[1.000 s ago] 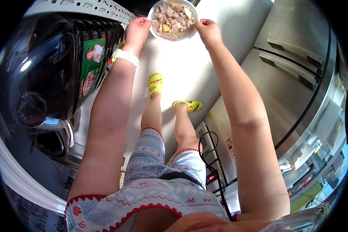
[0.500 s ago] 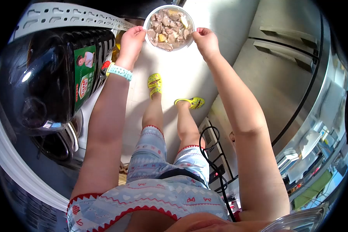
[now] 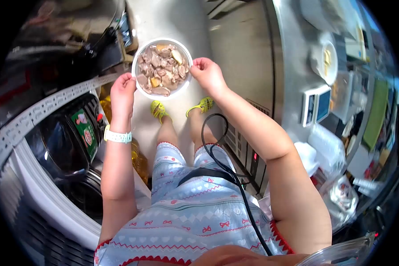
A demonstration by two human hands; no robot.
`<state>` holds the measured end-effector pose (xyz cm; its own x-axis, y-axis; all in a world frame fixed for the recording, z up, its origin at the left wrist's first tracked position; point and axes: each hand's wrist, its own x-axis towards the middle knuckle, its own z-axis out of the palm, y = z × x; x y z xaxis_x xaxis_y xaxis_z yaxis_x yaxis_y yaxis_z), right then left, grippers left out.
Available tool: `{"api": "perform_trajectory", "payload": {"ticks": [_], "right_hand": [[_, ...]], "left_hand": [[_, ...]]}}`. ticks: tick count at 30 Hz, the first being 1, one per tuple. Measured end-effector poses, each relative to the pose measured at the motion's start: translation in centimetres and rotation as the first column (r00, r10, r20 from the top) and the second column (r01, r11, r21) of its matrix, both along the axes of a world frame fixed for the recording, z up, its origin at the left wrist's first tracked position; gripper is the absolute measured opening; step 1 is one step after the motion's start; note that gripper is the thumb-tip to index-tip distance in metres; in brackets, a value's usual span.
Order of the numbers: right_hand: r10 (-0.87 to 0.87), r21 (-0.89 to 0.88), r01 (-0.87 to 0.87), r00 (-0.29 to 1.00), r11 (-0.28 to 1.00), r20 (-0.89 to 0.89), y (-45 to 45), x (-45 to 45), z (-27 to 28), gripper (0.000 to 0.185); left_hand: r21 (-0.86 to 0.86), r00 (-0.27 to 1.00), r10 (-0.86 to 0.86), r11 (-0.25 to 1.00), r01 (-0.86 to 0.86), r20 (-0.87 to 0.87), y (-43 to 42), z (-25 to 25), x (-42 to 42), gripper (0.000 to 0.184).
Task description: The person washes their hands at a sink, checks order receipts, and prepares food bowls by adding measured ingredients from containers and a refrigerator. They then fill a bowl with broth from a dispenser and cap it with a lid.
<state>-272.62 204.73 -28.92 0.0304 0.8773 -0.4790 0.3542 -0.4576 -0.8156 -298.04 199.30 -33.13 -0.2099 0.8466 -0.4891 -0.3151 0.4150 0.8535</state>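
A round white bowl (image 3: 176, 94) is held level in front of me, above the floor. Raw-looking chunks of meat (image 3: 157, 66) fill it, with a few yellowish slices (image 3: 177, 56) among them that I cannot identify. The fingers of my left hand (image 3: 123, 94) pinch the rim on the left side. On the opposite side my right hand (image 3: 209, 77) grips the rim between thumb and fingers. A pale patterned watch band (image 3: 119, 136) circles my left wrist.
Left stands a white slotted rack (image 3: 53, 103) with a large dark jug (image 3: 60, 142) and a yellow oil bottle (image 3: 139, 160). Steel cabinet doors (image 3: 241, 57) and a counter (image 3: 289, 57) run along the right, bearing a white dish (image 3: 328, 57). A black cable (image 3: 246, 204) hangs before my body.
The bowl now sits lower and further left in view, still between both hands. The view has shifted, showing more of the right-hand counter and less of the jug.
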Motion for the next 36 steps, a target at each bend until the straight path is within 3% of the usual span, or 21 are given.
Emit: {"api": "perform_trajectory", "payload": {"ticks": [10, 12, 15, 19, 27, 31, 36], "right_hand": [[-0.362, 0.022, 0.365, 0.929, 0.931, -0.069, -6.2, 16.2, 13.2, 0.015], [-0.431, 0.007, 0.436, 0.892, 0.9, -0.138, -7.2, 18.9, 14.7, 0.016], [-0.467, 0.024, 0.472, 0.878, 0.881, -0.103, -8.4, 23.0, 15.9, 0.015], [-0.533, 0.011, 0.535, 0.844, 0.845, -0.066, -9.7, 28.1, 16.6, 0.014], [-0.606, 0.022, 0.618, 0.777, 0.786, -0.166, -12.1, 34.7, 15.8, 0.008], [-0.631, 0.029, 0.643, 0.758, 0.765, -0.167, -12.5, 36.1, 15.4, 0.008], [-0.66, -0.095, 0.668, 0.686, 0.738, -0.306, -13.0, 37.5, 15.1, 0.011]], "left_hand": [[0.002, 0.936, -0.352, 0.936, 0.352, 0.002, 3.0, 14.8, 15.8, 0.012], [0.006, 0.914, -0.406, 0.914, 0.406, 0.012, 3.6, 16.2, 18.9, 0.013], [-0.006, 0.875, -0.484, 0.875, 0.484, -0.009, 4.2, 18.0, 23.1, 0.012], [0.006, 0.82, -0.573, 0.82, 0.573, 0.011, 5.0, 19.1, 29.0, 0.011], [-0.025, 0.722, -0.692, 0.721, 0.692, 0.024, 5.5, 19.2, 36.4, 0.012], [-0.071, 0.752, -0.659, 0.748, 0.659, 0.039, 5.3, 19.3, 38.5, 0.01], [-0.108, 0.708, -0.706, 0.703, 0.703, 0.004, 5.8, 18.3, 39.9, 0.013]]}}
